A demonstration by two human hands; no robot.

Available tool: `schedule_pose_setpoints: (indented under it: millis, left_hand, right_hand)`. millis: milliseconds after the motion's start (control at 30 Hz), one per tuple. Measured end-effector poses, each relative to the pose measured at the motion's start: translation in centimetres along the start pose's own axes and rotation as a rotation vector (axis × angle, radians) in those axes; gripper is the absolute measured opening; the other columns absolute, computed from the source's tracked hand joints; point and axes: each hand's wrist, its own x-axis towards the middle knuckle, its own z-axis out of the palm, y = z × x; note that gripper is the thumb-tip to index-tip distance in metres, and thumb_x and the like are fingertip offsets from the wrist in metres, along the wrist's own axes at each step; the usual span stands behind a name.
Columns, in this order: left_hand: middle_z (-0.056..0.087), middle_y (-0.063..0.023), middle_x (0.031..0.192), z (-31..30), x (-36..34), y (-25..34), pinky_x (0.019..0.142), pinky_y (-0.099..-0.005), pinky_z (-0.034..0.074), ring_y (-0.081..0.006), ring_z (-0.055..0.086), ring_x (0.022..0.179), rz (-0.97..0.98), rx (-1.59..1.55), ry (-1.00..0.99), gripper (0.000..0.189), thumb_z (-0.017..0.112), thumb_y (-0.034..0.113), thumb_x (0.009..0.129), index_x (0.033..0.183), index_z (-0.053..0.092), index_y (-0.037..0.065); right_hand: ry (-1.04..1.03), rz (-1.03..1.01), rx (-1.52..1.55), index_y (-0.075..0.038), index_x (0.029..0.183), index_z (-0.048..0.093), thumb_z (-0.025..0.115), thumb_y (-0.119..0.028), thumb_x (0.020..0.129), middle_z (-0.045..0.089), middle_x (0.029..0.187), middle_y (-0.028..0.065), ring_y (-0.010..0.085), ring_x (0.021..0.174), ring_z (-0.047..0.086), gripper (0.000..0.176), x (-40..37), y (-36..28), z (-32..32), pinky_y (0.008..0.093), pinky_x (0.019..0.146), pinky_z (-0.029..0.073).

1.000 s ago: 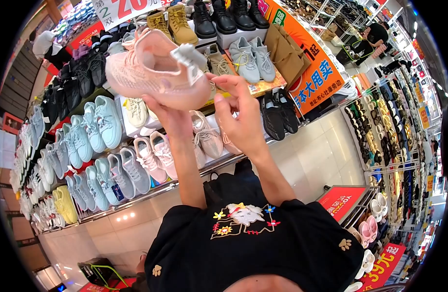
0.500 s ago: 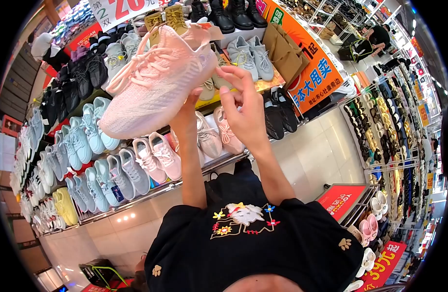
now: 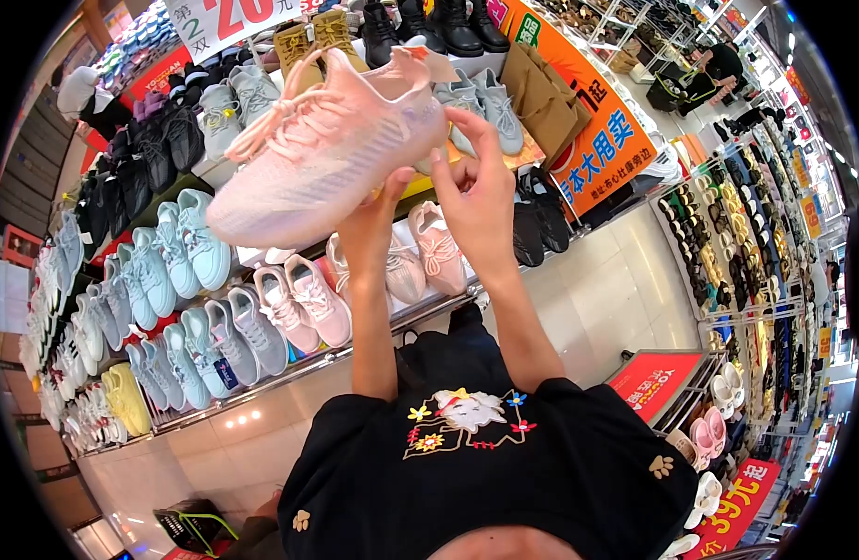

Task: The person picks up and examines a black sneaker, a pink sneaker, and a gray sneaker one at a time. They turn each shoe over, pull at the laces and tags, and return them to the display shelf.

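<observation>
A pale pink knit sneaker (image 3: 327, 154) with pink laces is held up in front of the shoe display, its toe pointing left. My left hand (image 3: 371, 219) supports it from below near the heel, with the fingers mostly hidden behind the sole. At the back of the heel is my right hand (image 3: 473, 182), its index finger touching the shoe, the thumb raised apart and the other fingers curled. A small tag sticks out by the collar. Below the sneaker, pink shoes (image 3: 303, 301) stand on the lower display row.
Light blue shoes (image 3: 173, 247) and a yellow pair (image 3: 126, 397) line the rack at left. An orange sign (image 3: 602, 140) stands beside a brown paper bag (image 3: 541, 93). Sandal racks (image 3: 728, 243) are at right. One person (image 3: 723, 65) is at upper right, another (image 3: 84, 93) at upper left.
The sneaker has shifted slightly right and tipped, its toe a little higher and its side turned more to view. My right hand has moved slightly, its index finger now on the heel.
</observation>
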Motion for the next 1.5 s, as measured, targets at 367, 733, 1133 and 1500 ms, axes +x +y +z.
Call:
schedule_pose_setpoints:
  millis: [367,733,1133,1500]
  left_hand:
    - [0.068,-0.0062,0.097,-0.7,0.8,0.1,0.082,-0.0280,0.047,-0.0139,0.061,0.089,0.045,0.187,-0.113,0.031,0.076,0.018,0.078,0.102,0.067,0.000]
    - [0.067,-0.0053,0.089,0.0,0.5,1.1,0.081,-0.0299,0.046,-0.0145,0.060,0.086,0.018,0.246,-0.061,0.025,0.081,0.013,0.071,0.089,0.070,-0.001]
    - [0.068,-0.0064,0.099,-0.1,0.1,-2.7,0.079,-0.0306,0.047,-0.0153,0.061,0.091,0.085,-0.039,-0.015,0.027,0.070,0.007,0.079,0.106,0.066,0.002]
    - [0.066,-0.0100,0.105,-1.5,0.7,-4.5,0.089,-0.0341,0.044,-0.0215,0.061,0.095,0.196,0.382,-0.032,0.027,0.061,0.001,0.082,0.109,0.063,-0.001]
  right_hand:
    - [-0.002,0.034,0.016,-0.003,0.123,0.047,0.061,-0.004,0.080,0.063,0.110,0.0214,0.0084,0.043,0.043,0.045,0.1,1.8,0.0,0.0258,0.046,0.038]
    - [-0.109,0.063,-0.169,-0.004,0.127,0.044,0.055,-0.010,0.085,0.063,0.094,0.0210,0.0205,0.048,0.053,0.043,-0.3,0.0,0.2,0.0343,0.051,0.043]
    - [-0.253,0.025,-0.043,-0.004,0.136,0.034,0.055,-0.002,0.084,0.051,0.130,0.0245,0.0032,0.046,0.043,0.056,-2.4,-1.1,1.2,0.0230,0.048,0.039]
    - [-0.457,0.201,0.143,-0.004,0.138,0.030,0.056,-0.008,0.087,0.053,0.130,0.0211,-0.0004,0.050,0.039,0.057,-3.4,-4.3,0.1,0.0180,0.048,0.036]
